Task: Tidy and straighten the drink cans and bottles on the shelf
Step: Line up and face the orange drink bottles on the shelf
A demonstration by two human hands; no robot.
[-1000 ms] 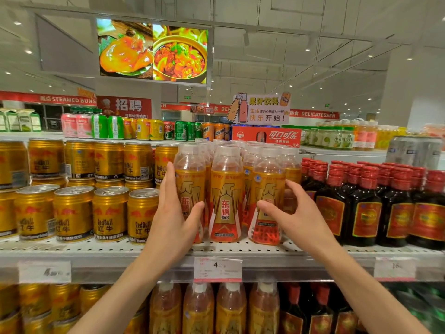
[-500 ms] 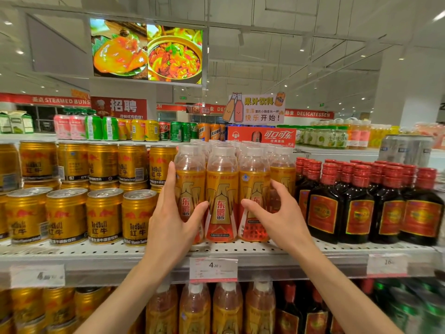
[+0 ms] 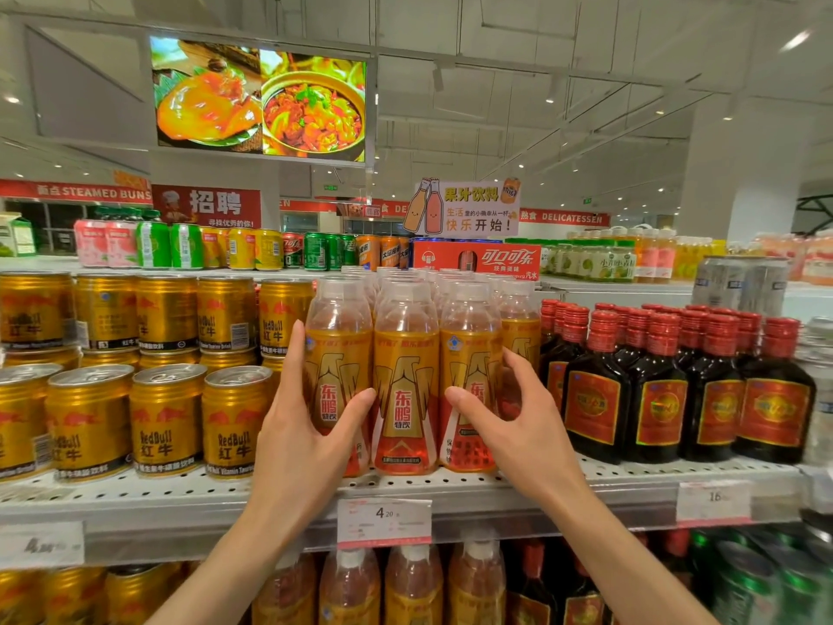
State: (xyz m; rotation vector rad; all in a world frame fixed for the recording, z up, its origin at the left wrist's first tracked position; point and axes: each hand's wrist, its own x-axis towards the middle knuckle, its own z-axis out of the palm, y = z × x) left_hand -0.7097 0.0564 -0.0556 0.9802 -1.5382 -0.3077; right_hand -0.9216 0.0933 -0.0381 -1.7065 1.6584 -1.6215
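On the white perforated shelf (image 3: 189,491), gold cans (image 3: 167,419) stand at the left in two tiers, their labels reading "RedBull" above red Chinese characters. Next come three clear plastic bottles of orange drink in the front row, each wrapped in a gold and red label with a winged emblem and red characters. The left hand (image 3: 301,437) curls round the left bottle (image 3: 339,354), thumb across its label. The middle bottle (image 3: 407,376) stands untouched between both thumbs. The right hand (image 3: 511,426) grips the right bottle (image 3: 469,349), fingers wrapped behind it. Under them a price tag (image 3: 384,520) reads "4.20". To the right stand dark bottles (image 3: 595,390) with red caps and red-gold labels. Behind, a red carton (image 3: 478,260) carries Coca-Cola's Chinese script, and far signs read "STEAMED BUNS" and "DELICATESSEN".
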